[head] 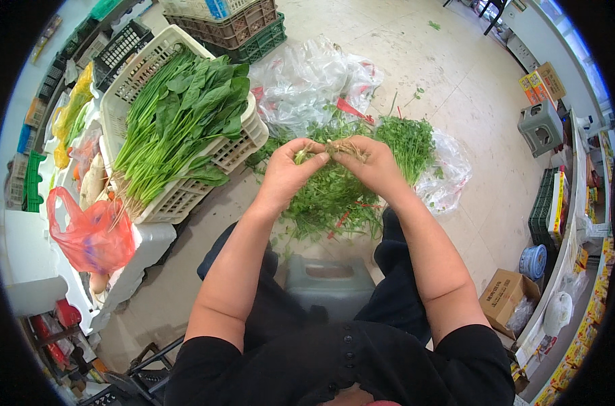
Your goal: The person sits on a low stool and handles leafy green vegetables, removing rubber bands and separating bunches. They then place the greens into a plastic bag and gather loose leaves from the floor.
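My left hand (289, 172) pinches pale stems (301, 156) between thumb and fingers. Against it, fingertips nearly meeting, my right hand (372, 165) grips a tuft of brown roots (352, 148) of a leafy herb that looks like coriander. Below both hands lies a loose heap of the green herb (333, 203), with bits of red tape (342, 220) among the leaves. Just past my right hand, a denser bunch of the herb (405, 144) rests on clear plastic (444, 172). My fingers hide where the stems join the roots.
A cream plastic crate (185, 203) full of spinach (185, 111) stands on the left, beside a red plastic bag (92, 233). Crumpled clear bags (312, 76) lie ahead near stacked crates (226, 30). A grey stool (330, 284) sits between my legs. Shelves and a cardboard box (505, 299) line the right.
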The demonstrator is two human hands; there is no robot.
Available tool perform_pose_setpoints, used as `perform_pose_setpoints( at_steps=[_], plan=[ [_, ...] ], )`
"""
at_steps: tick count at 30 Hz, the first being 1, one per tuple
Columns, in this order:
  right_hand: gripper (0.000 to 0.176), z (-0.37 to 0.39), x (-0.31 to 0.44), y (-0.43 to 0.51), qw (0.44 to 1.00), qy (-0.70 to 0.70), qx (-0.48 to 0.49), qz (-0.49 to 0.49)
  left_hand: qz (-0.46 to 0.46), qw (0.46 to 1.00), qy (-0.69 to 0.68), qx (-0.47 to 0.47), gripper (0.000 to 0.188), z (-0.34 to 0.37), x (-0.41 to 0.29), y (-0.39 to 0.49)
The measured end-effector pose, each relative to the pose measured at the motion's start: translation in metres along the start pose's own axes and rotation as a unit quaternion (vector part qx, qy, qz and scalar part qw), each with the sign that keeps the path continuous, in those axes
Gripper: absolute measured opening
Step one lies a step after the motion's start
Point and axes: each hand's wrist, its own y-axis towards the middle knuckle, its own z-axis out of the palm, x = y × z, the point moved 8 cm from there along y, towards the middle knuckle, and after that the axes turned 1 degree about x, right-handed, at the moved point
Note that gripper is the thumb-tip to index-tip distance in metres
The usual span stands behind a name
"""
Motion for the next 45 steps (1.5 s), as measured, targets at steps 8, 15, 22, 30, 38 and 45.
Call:
perform_pose_setpoints(
  at_steps=[8, 15, 22, 30, 38, 45],
  plan=[
    [0.022, -0.008, -0.005, 0.001, 0.997, -0.028, 0.039, 0.057, 0.078, 0.996, -0.005, -0.051, 0.010, -0.011, -0.004, 0.005],
    [0.020, -0.002, -0.009, -0.001, 0.991, 0.037, 0.090, 0.087, 0.041, 0.999, -0.001, -0.003, 0.022, 0.004, -0.015, -0.002],
    [0.017, 0.005, 0.005, -0.004, 0.993, 0.020, 0.085, 0.081, 0.108, 0.992, 0.064, 0.022, 0.019, 0.001, -0.001, 0.008],
    [0.018, 0.003, -0.010, 0.001, 0.994, 0.037, 0.082, 0.067, -0.002, 0.999, -0.011, 0.042, 0.020, 0.006, 0.002, 0.004],
    [0.019, 0.004, 0.001, -0.002, 0.995, -0.006, 0.082, 0.050, 0.123, 0.985, 0.124, 0.008, 0.014, -0.004, -0.003, 0.007],
    [0.022, -0.022, -0.006, 0.001, 0.986, -0.157, -0.045, 0.019, 0.076, 0.977, 0.197, -0.026, 0.018, -0.004, -0.009, 0.003]
  ],
)
